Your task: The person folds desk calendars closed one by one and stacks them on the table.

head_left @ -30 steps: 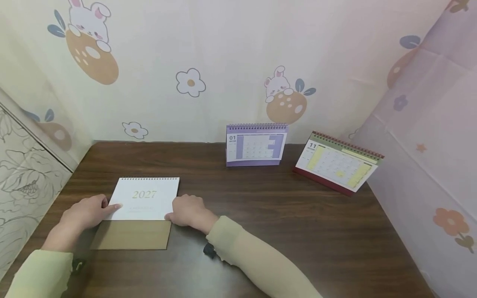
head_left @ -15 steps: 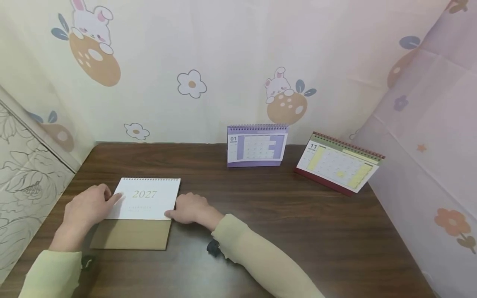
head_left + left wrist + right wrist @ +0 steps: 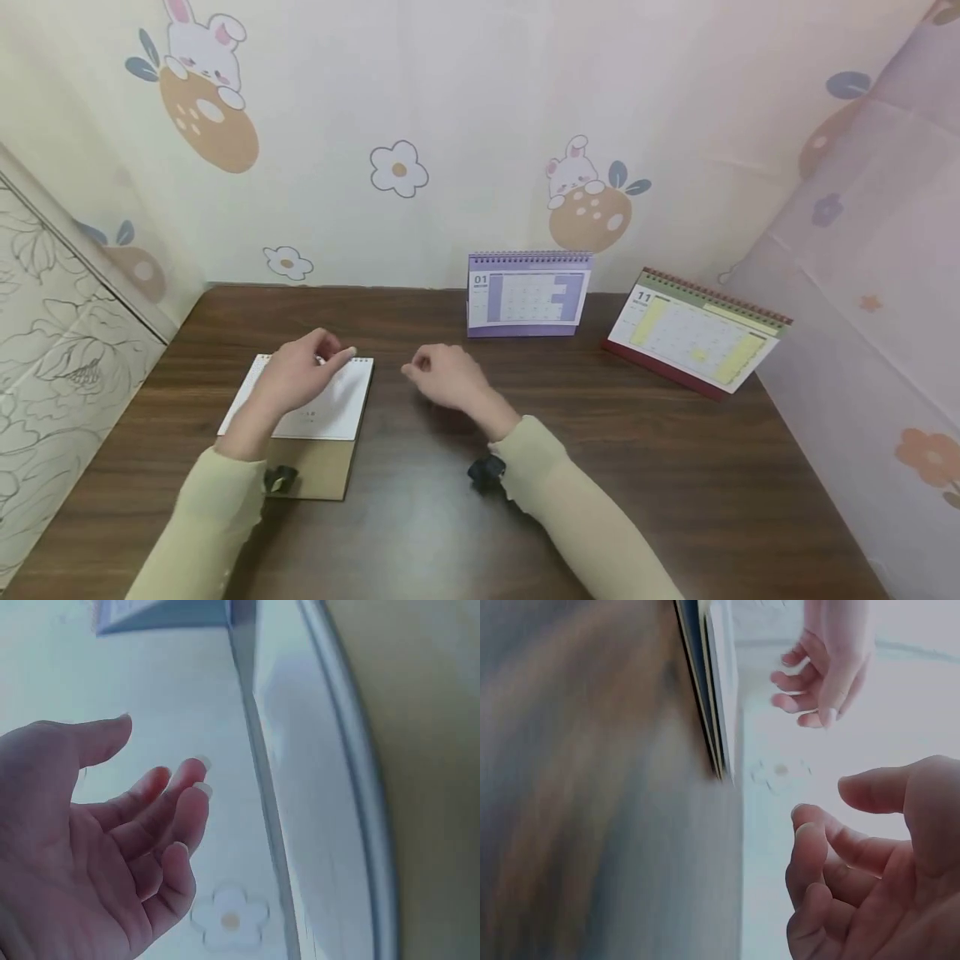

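A white 2027 desk calendar (image 3: 341, 407) with a spiral top edge and a tan base strip (image 3: 318, 468) lies at the left of the table. My left hand (image 3: 294, 375) is over the calendar and hides much of its page. In the left wrist view, that hand's fingers (image 3: 191, 814) are loosely bent and hold nothing. My right hand (image 3: 448, 377) is over the table, just right of the calendar. The right wrist view shows its fingers (image 3: 806, 859) slightly curled around nothing, with the calendar's thin edge (image 3: 711, 690) and the left hand beyond.
At the back stands a purple calendar (image 3: 529, 293) marked 01. To its right, an angled calendar (image 3: 696, 335) marked 11 has a green top and dark red base. A patterned curtain (image 3: 465, 100) hangs behind the brown wooden table (image 3: 420, 533).
Both hands have let go of the white calendar's sides. The left hand has moved right and up over its page, the right hand away to the right. The head view has shifted slightly.
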The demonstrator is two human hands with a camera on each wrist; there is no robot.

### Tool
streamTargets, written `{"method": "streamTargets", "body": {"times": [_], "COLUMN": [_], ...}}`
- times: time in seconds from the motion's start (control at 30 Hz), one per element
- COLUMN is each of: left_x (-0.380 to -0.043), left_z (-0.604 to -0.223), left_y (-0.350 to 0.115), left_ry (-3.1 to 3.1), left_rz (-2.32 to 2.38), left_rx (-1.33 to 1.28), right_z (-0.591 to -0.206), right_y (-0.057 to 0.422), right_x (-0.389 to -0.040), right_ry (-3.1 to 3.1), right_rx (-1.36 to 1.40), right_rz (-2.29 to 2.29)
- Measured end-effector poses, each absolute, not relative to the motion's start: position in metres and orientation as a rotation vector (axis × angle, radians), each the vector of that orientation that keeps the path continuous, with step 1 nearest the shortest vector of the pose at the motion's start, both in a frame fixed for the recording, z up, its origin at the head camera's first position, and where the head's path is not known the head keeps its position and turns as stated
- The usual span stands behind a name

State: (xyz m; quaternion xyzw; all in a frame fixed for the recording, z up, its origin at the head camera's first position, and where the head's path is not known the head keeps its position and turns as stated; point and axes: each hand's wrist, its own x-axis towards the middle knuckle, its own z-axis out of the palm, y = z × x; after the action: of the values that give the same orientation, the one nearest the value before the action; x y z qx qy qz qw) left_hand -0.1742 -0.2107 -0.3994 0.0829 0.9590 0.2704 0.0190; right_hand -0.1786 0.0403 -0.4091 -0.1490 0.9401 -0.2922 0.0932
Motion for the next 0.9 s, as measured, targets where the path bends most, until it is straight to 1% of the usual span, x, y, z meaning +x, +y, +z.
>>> {"method": "streamTargets", "body": {"times": [0.23,0.4,0.5,0.63,0.77,0.83,0.9], "left_x": [-0.197,-0.209,-0.215,-0.225,-0.236,-0.241,-0.244], "left_z": [-0.403,-0.406,-0.408,-0.406,-0.404,-0.404,-0.403], "left_y": [-0.154,-0.110,-0.090,-0.069,-0.051,-0.043,-0.038], "left_ry": [2.871,2.774,2.742,2.730,2.692,2.660,2.644], "left_rz": [1.149,1.301,1.366,1.452,1.537,1.578,1.615], "left_rx": [0.268,0.254,0.217,0.193,0.177,0.174,0.166], "right_z": [-0.402,-0.398,-0.397,-0.398,-0.400,-0.401,-0.401], "right_y": [0.089,0.137,0.170,0.210,0.235,0.241,0.242], "right_x": [-0.196,-0.200,-0.200,-0.204,-0.212,-0.218,-0.223], "right_ry": [2.899,2.975,3.040,3.168,3.210,3.211,3.203], "right_rx": [-0.381,-0.299,-0.198,0.124,0.495,0.595,0.621], "right_rz": [-1.009,-1.079,-1.128,-1.290,-1.553,-1.645,-1.722]}}
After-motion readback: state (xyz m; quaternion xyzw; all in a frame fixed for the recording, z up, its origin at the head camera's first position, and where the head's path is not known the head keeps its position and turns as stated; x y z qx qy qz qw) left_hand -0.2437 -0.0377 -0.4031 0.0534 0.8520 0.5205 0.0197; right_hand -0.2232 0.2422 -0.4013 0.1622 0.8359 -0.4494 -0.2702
